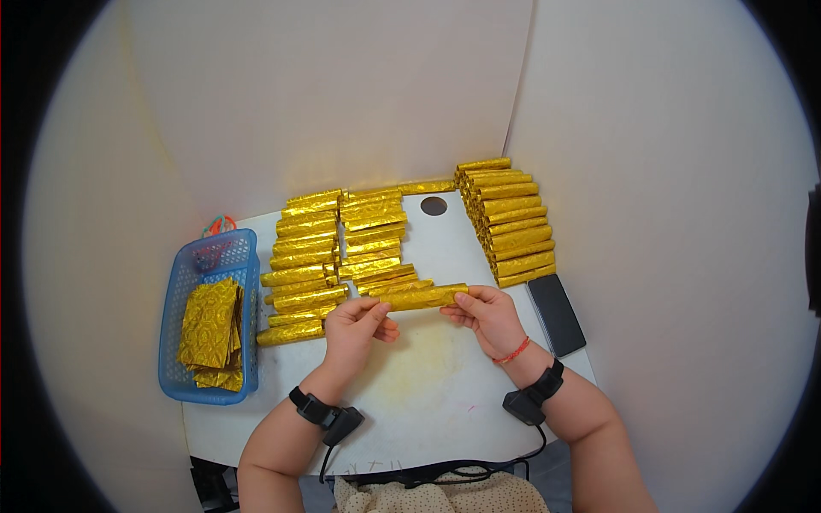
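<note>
Between my two hands a gold foil paper roll (423,297) is held level above the white table (419,376). My left hand (359,323) pinches its left end with thumb and fingers. At the right end, my right hand (487,318) grips it the same way. Just behind the held roll lie the nearest rolls of the middle stack (372,244). To the left of that stands another stack of gold rolls (304,248), its near end close to my left hand. A third, taller pile of rolls (517,222) sits at the back right.
A blue plastic basket (251,342) on the left holds flat gold foil sheets (209,325). A black phone-like slab (556,315) lies by the right edge. The tabletop has a round dark hole (434,206) at the back. White walls close in around; black cables (462,468) hang at the front edge.
</note>
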The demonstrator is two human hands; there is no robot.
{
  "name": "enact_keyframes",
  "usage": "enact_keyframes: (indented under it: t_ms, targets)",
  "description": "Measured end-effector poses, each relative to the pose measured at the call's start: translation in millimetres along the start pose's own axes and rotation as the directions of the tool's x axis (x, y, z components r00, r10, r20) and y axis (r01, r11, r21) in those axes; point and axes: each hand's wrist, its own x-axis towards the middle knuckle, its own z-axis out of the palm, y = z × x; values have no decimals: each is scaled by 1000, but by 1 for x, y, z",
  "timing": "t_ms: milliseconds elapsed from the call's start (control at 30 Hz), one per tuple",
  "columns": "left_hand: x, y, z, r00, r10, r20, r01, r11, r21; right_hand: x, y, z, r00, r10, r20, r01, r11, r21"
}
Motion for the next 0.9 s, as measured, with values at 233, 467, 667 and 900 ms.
enact_keyframes:
  t_ms: [233, 467, 667, 900]
  targets:
    - [2, -5, -1, 1000, -11, -17, 9, 997, -82, -5, -1, 8, 1000, 30, 3, -30, 999, -16]
    - [1, -4, 2, 998, -46, 38, 48, 997, -62, -7, 2, 9, 999, 32, -10, -33, 998, -51]
    - [1, 0, 4, 998, -50, 48, 51, 998, -32, -9, -2, 11, 998, 59, -30, -59, 998, 17]
    - [3, 4, 5, 992, -119, 41, 124, 978, -168, -7, 0, 12, 999, -3, -41, 6, 998, 61]
